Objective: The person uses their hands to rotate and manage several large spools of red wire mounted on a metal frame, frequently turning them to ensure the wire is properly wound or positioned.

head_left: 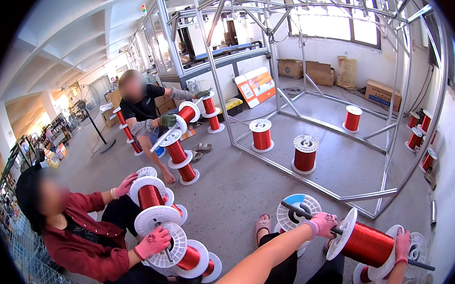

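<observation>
My left hand [324, 224], in a pink glove, is closed around a dark rod [296, 209]. The rod runs through a large spool of red wire [366, 244] with white flanges, and its far end sticks out at the lower right. My gloved right hand [402, 246] grips the spool's right flange from the outer side; part of its fingers is hidden. The spool lies sideways in front of my knees. Below and behind it stand more spools [417, 255], partly covered. Under my left hand is another white spool [299, 200] with a blue patch on its top flange.
A metal tube frame [313, 181] stands ahead, with several red spools [305, 154] on the floor inside it. At left, a seated person [82, 239] in pink gloves handles stacked spools. Farther back, another person [147, 102] holds a spool on a rod. Cardboard boxes [383, 95] line the wall.
</observation>
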`<action>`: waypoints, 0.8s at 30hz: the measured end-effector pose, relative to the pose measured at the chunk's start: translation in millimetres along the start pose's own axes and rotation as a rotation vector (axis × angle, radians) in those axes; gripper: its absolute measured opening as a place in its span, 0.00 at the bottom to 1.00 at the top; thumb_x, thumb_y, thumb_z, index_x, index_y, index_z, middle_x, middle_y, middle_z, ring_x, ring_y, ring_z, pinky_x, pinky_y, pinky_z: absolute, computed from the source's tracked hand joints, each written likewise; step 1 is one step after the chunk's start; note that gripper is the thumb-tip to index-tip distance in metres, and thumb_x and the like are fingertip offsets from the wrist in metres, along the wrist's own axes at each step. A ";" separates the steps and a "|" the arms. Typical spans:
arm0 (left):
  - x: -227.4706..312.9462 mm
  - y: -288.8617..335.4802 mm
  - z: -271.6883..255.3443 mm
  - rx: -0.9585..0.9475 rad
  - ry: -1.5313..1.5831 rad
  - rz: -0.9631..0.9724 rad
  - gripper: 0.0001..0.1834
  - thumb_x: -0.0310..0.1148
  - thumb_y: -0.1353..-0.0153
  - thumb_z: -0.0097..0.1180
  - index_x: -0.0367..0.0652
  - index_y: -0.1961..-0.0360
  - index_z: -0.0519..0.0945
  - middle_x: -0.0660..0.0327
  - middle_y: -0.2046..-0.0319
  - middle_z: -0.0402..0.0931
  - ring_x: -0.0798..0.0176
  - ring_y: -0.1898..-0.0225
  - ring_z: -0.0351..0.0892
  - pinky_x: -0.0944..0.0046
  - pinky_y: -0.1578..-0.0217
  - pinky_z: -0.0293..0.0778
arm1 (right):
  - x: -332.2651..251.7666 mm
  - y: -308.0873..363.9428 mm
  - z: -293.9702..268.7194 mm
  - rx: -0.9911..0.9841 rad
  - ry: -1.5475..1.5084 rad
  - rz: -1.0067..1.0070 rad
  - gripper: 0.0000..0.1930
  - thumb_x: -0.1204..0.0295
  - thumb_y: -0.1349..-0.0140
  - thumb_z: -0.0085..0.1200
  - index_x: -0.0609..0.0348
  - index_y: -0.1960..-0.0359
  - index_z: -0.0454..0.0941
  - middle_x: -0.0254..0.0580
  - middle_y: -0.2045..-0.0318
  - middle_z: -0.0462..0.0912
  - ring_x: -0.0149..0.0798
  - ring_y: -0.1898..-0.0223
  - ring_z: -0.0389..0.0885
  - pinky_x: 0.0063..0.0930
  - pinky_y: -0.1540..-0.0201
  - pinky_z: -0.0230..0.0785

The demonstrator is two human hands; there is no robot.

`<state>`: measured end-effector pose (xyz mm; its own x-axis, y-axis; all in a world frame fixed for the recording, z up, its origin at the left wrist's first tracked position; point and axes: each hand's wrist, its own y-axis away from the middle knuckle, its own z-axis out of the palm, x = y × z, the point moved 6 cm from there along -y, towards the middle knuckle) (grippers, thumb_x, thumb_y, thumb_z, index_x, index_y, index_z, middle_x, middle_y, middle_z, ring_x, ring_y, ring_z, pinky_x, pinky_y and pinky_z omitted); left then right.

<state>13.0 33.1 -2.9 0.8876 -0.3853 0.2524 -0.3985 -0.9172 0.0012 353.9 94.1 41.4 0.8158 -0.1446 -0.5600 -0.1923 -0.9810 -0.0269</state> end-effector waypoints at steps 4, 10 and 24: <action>-4.5 -6.7 12.2 0.026 -0.155 -0.053 0.17 0.47 0.50 0.55 0.44 0.71 0.82 0.58 0.65 0.77 0.54 0.64 0.80 0.55 0.64 0.75 | -5.5 6.4 -1.9 -0.026 -0.004 0.007 0.28 0.54 0.36 0.43 0.69 0.46 0.68 0.63 0.48 0.71 0.59 0.44 0.68 0.41 0.43 0.59; -5.6 -14.7 17.7 -0.164 -0.184 -0.162 0.13 0.36 0.47 0.50 0.44 0.67 0.84 0.54 0.68 0.82 0.54 0.63 0.83 0.57 0.65 0.78 | 33.1 40.5 9.0 0.112 -0.217 -0.238 0.21 0.68 0.35 0.44 0.65 0.43 0.65 0.58 0.48 0.72 0.53 0.46 0.70 0.36 0.44 0.63; -7.6 -11.3 29.3 -0.188 -0.161 -0.133 0.15 0.46 0.46 0.50 0.49 0.70 0.83 0.56 0.68 0.81 0.52 0.66 0.81 0.55 0.64 0.77 | 210.5 202.7 87.6 0.138 0.354 0.091 0.16 0.66 0.36 0.43 0.61 0.50 0.66 0.48 0.59 0.72 0.47 0.60 0.76 0.39 0.57 0.67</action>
<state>17.4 43.4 -33.1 0.9543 -0.2878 0.0807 -0.2985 -0.9317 0.2071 438.9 -123.9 -154.4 0.9249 -0.2900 -0.2459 -0.3250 -0.9387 -0.1150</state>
